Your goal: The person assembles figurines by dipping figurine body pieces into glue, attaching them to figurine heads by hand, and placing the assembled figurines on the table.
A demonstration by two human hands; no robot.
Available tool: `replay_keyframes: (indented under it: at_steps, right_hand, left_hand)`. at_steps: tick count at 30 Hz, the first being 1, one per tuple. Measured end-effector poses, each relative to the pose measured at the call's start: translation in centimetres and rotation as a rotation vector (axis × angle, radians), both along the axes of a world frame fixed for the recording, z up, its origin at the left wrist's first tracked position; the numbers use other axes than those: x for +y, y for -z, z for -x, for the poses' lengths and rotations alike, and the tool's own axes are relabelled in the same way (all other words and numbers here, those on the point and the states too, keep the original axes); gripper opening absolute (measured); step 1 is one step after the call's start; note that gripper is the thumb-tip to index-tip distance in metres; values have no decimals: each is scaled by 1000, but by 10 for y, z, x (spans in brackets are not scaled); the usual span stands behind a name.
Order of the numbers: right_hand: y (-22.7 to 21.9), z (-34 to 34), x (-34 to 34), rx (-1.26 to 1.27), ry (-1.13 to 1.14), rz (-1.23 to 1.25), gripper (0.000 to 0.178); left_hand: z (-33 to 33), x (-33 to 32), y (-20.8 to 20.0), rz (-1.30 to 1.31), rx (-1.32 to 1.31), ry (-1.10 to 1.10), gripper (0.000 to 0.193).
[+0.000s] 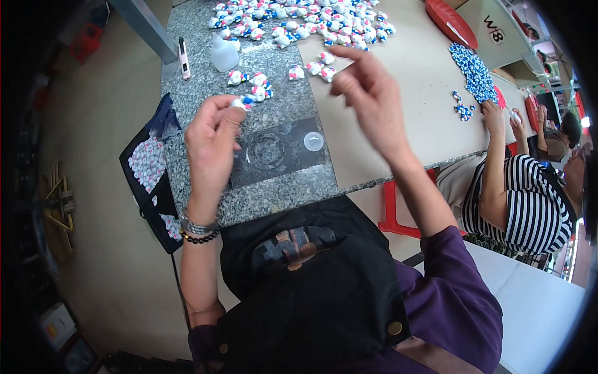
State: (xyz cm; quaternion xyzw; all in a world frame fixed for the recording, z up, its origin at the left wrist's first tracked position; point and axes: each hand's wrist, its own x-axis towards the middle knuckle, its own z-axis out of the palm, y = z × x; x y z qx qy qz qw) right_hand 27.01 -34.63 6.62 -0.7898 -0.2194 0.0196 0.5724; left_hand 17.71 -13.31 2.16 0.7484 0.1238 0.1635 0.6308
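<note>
A small white figurine (240, 105) with a blue part is pinched between the thumb and fingers of my left hand (212, 134), above the granite worktop (261, 202). Nothing shows in my right hand (372, 103); its index finger stretches out and its thumb stands apart. Just beyond its fingertips lie a few loose figurines (320, 67) in white, pink and blue. Another small group of figurines (256, 85) sits beyond my left hand. Between my hands and me is a dark rectangular mat (289, 156) carrying a small clear round lid (313, 141).
A large pile of figurines (311, 19) covers the far side. A translucent squeeze bottle (224, 55) and a pen-like tool (184, 59) stand at far left. Black cloth (163, 202) holds white-and-pink pieces. At right, a co-worker's hand (494, 117) is beside a heap of blue-and-white pieces (474, 71).
</note>
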Motion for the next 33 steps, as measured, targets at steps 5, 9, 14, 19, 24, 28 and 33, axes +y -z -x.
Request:
replay_keyframes:
  at_steps: [5,9,14,19,24,28,33]
  right_hand:
    - [35,-56,-40,-448,113,625,17]
    - [51,-60,-34,-614,71,659,31]
    - [58,-54,-24,-645,41,697,36]
    - [63,-42,-25,-624,-22,698,20]
    - [57,-42,-32,-697,-108,680,15]
    - [53,-44,-32,-759,-128,744,11]
    - [54,-44,-30,-746,-134,697,13]
  left_hand:
    - [-26,36,13,-528,135,-104,24]
    - [-44,38,16,-674,272,-117,27]
    - [-59,31,28,-618,116,-77,27]
    - [-37,26,24,-594,57,-82,33]
    - [51,-7,-7,-284,-42,-351,18]
    - [148,-21,22,-460,-329,-107,13]
    - [270,-5,91,-595,-24,-41,21]
